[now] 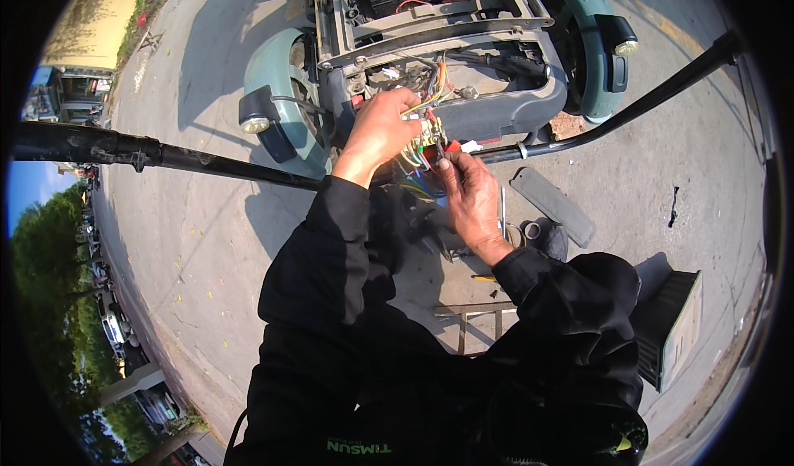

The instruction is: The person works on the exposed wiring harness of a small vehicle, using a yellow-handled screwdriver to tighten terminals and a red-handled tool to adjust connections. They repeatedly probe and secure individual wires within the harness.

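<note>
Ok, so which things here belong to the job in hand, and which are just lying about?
In the job: coloured wires by left hand and right hand; open grey vehicle housing.

Seemingly lying about: long grey panel; dark ribbed box.

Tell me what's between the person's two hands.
Coloured wires and a pale connector-like piece lie between the left hand and right hand, as the head view shows.

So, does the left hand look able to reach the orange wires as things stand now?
Probably yes: the orange wires run close to the left hand, with nothing visible blocking the way. It seems to grip other wiring, so it may need to let go first.
</note>
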`<control>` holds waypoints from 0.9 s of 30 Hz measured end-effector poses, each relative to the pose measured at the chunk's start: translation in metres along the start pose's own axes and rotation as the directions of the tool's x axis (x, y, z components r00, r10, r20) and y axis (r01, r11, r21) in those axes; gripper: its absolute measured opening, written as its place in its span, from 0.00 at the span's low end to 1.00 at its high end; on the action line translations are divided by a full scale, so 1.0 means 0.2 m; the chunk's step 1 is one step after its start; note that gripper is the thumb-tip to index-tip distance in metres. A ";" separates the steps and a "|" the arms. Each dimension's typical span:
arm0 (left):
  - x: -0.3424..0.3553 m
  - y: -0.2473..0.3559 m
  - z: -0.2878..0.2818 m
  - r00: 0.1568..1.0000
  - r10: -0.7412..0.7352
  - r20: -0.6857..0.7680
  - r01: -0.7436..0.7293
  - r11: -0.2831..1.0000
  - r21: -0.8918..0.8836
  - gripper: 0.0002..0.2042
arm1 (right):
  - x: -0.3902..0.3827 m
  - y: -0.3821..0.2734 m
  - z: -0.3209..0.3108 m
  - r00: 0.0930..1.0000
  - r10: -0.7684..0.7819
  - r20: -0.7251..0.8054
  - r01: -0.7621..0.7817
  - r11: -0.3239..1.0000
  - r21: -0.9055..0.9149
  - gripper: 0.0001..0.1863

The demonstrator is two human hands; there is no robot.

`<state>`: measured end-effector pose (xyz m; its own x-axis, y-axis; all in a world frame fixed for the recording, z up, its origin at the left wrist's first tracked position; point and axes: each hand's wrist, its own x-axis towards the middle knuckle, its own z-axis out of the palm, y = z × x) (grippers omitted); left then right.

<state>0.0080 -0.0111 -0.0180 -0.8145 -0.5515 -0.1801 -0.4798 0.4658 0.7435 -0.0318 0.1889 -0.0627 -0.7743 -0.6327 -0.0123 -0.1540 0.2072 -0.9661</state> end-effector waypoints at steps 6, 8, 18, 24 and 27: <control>-0.07 0.07 0.03 0.987 0.050 -0.152 -0.024 0.985 0.169 0.16 | 0.06 -0.06 -0.01 0.997 -0.079 -0.026 0.075 0.991 -0.115 0.15; -0.09 0.10 0.03 0.983 0.043 -0.180 -0.002 0.975 0.221 0.17 | 0.08 -0.08 -0.02 0.999 -0.035 -0.005 0.034 0.987 -0.158 0.16; -0.16 0.20 0.03 0.959 0.179 -0.221 -0.054 0.876 0.479 0.11 | 0.09 -0.09 -0.02 0.998 0.063 0.013 -0.062 0.995 -0.080 0.15; -0.15 0.19 0.02 0.954 0.208 -0.216 -0.089 0.884 0.459 0.03 | 0.10 -0.08 -0.02 1.000 -0.004 0.018 0.007 0.988 -0.157 0.16; -0.13 0.18 0.02 0.959 0.195 -0.205 -0.087 0.892 0.444 0.03 | 0.10 -0.10 -0.02 0.994 0.087 0.073 -0.074 0.982 -0.171 0.16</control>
<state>0.0113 0.0226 0.0110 -0.8079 -0.5799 0.1045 -0.5023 0.7705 0.3924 -0.0471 0.1753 -0.0419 -0.7381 -0.6648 -0.1150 -0.1995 0.3778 -0.9041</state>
